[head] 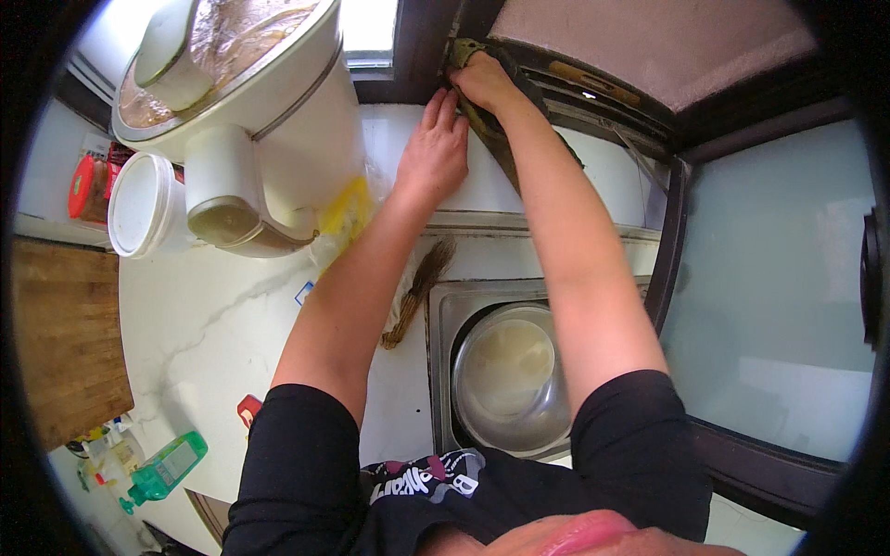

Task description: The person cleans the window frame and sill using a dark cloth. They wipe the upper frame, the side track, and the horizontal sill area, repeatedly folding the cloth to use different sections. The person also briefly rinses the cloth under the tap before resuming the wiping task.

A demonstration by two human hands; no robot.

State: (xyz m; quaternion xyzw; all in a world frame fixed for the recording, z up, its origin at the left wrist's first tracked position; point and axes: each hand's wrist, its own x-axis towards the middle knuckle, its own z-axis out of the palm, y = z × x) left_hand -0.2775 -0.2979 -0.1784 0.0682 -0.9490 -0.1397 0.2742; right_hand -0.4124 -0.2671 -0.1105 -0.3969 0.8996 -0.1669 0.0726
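Note:
My right hand (482,82) grips a dark olive cloth (497,142) against the dark window frame (424,52), at its lower corner. Part of the cloth hangs down over the white tiled ledge (480,170), and my forearm hides some of it. Beside it, my left hand (437,149) rests palm down on the ledge with its fingers stretched towards that same corner. No object shows in the left hand. Below my arms, a metal basin (511,379) with cloudy water sits in the steel sink (441,299).
A large white appliance (299,139) with a handle stands at left, next to a white lidded tub (142,205). A straw brush (417,295) lies by the sink. An opened frosted window sash (772,292) is at right. A green bottle (167,469) and wooden board (69,340) lie left.

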